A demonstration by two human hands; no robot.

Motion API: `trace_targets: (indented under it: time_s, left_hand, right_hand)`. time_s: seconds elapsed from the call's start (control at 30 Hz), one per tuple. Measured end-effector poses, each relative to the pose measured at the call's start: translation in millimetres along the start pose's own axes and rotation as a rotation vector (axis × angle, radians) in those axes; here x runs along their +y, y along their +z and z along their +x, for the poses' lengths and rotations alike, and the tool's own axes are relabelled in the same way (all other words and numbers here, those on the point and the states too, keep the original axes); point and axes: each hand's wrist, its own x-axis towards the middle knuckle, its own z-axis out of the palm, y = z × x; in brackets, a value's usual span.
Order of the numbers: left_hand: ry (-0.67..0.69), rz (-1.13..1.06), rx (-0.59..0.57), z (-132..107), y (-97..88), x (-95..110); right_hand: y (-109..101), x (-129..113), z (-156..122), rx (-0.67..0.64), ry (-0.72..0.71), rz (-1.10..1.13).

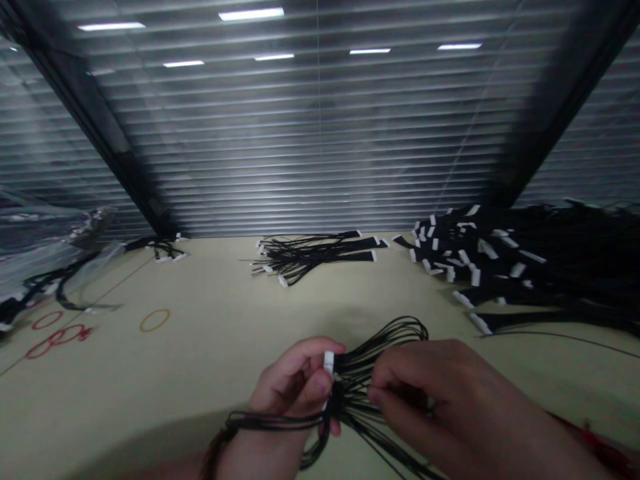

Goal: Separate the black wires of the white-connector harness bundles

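A white connector [329, 362] with many thin black wires [400, 328] is pinched between the thumb and fingers of my left hand [293, 387]. The wires fan out to the right, and some loop back over my left wrist. My right hand [440, 400] is closed, thumb against forefinger, among the wires just right of the connector. Whatever lies between its fingertips is too small or hidden to make out, though wires pass right beside them.
At the back middle lies a small bunch of black wire harnesses [320, 252] with white connectors. A large heap of similar harnesses [540, 260] fills the right. On the left are a clear plastic bag [45, 240], red rubber bands [60, 335] and a yellow band [155, 321]. Blinds [320, 147] stand behind the table.
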Motion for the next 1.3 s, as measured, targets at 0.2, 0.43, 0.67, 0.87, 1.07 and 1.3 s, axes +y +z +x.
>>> trace_targets:
  time_s: [0.2, 0.43, 0.67, 0.87, 1.07, 1.3]
  left_hand:
    - [-0.013, -0.026, -0.008, -1.3, 0.9, 1.2]
    - [0.000, 0.022, -0.032, -4.1, 0.2, 1.9]
    - [0.035, 0.083, -0.067, -6.6, -1.2, -4.2]
    - [-0.048, 0.128, 0.142, 3.5, 3.5, 5.6]
    - [-0.020, 0.082, 0.245, 11.3, 0.9, 5.1]
    - [-0.013, 0.015, 0.162, 6.7, -3.4, 0.3]
  right_hand:
    - [2.2, -1.4, -0.9, -0.010, -0.011, -0.052]
    - [-0.7, -5.2, -0.8, -0.013, -0.034, 0.014]
    - [6.5, -2.6, -1.4, -0.047, -0.018, -0.027]
    - [-15.3, -0.1, -5.7, 0.230, -0.178, -0.287]
    - [-21.6, 31.0, -31.1, -0.040, -0.122, -0.580]
    - [-6.0, 26.0, -6.8, -0.334, -0.211, -0.435]
